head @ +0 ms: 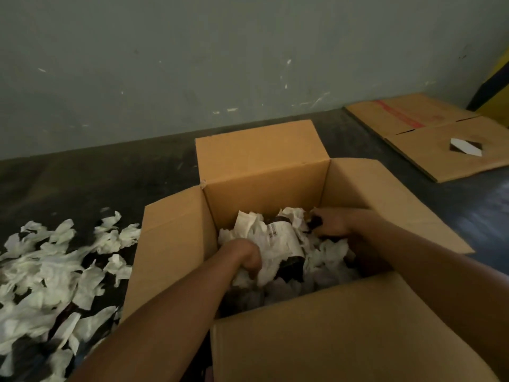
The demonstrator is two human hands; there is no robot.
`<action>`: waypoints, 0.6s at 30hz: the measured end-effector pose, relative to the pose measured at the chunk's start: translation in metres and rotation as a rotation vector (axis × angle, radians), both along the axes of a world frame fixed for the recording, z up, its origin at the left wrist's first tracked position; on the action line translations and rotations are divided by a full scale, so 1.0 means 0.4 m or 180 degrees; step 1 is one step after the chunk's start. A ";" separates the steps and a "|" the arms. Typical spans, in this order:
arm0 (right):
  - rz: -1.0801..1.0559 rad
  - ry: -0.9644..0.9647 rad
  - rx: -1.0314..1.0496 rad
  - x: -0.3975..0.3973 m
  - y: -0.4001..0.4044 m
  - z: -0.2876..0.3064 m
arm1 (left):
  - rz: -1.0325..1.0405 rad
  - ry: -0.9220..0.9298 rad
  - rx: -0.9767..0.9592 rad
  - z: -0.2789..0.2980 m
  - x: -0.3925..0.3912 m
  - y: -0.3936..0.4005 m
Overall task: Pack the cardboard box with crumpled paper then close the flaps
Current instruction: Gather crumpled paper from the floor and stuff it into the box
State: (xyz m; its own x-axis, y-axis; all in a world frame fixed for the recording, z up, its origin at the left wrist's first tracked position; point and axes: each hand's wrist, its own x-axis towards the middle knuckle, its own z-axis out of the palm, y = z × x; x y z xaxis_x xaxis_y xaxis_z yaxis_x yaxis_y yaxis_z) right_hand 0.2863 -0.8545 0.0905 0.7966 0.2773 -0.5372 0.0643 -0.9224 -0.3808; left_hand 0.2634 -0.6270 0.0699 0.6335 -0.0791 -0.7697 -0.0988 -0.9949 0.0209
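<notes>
Packing step in hand. Cardboard box [264, 172] on floor before us, all four flaps up. Left hand [248, 256] curled into crumpled paper [275, 238] inside, gripping wad. Right hand [332, 223] curled on dark item among paper. We judge box part-filled; next: fetch more from loose paper pile [55, 266] at left.

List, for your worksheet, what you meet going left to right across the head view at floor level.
Loose crumpled paper → open cardboard box → left hand → right hand → flattened cardboard.
</notes>
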 end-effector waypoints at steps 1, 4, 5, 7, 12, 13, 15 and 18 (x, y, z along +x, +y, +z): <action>-0.0036 -0.0066 0.0090 0.002 0.003 0.009 | -0.0213 -0.0147 0.0043 0.027 0.000 -0.007; 0.0027 0.0439 -0.0523 -0.009 0.007 -0.014 | -0.0286 -0.0393 -0.0201 0.056 0.003 -0.017; 0.0188 0.0797 -0.0878 -0.019 0.008 -0.034 | -0.0304 -0.0177 -0.0325 0.055 -0.006 -0.021; 0.0557 0.1418 -0.1302 -0.034 0.015 -0.078 | -0.0230 0.0460 -0.0495 0.021 -0.032 -0.022; 0.0220 0.0983 -0.0768 -0.013 0.003 -0.032 | 0.0205 0.1046 -0.0513 -0.013 -0.038 -0.006; 0.0111 0.0596 -0.0682 0.002 -0.002 -0.023 | 0.0333 0.0923 -0.0600 -0.006 -0.030 -0.002; 0.0003 -0.0188 -0.0527 0.026 0.000 -0.020 | 0.0424 0.0264 -0.0727 0.005 -0.010 0.007; -0.0117 0.0270 0.0069 0.037 0.023 -0.051 | 0.0664 -0.0224 -0.1150 0.004 0.005 0.011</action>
State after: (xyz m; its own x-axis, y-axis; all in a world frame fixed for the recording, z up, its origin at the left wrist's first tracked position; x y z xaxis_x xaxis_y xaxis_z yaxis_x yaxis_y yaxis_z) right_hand 0.3009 -0.8451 0.0702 0.7584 0.2609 -0.5973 -0.0028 -0.9151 -0.4033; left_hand 0.2655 -0.6227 0.0713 0.7144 -0.2006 -0.6703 0.0903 -0.9236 0.3726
